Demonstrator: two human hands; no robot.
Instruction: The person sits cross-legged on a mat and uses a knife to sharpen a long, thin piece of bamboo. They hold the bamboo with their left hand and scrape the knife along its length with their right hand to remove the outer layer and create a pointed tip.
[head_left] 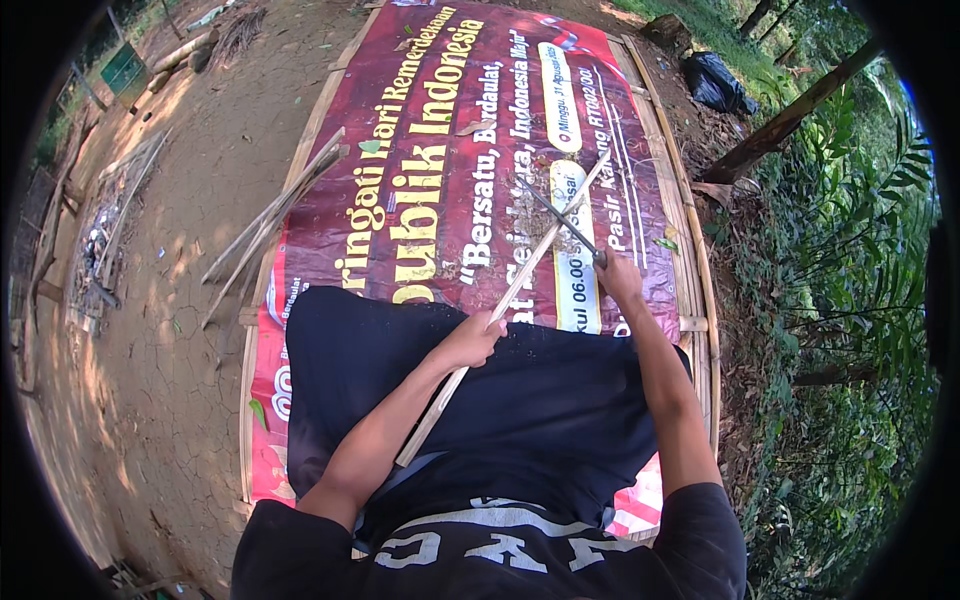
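My left hand [470, 342] is closed around a long, pale split bamboo strip [527, 273]. The strip slants from beside my left forearm up to the far right, over the dark cloth across my lap. My right hand [620, 278] grips the handle of a long, dark-bladed knife [545, 203]. Its blade points to the far left and crosses the strip beyond my left hand; whether it cuts in cannot be made out. Under both lies a red printed banner [400, 200] with small shavings scattered over it.
The banner covers a bamboo platform [680, 210] that I sit on. Several thin bamboo strips [275, 215] lean over its left edge. A black plastic bag [718, 82] and a leaning wooden post [800, 115] stand at the far right. Cracked soil lies left, with an ash heap [105, 235].
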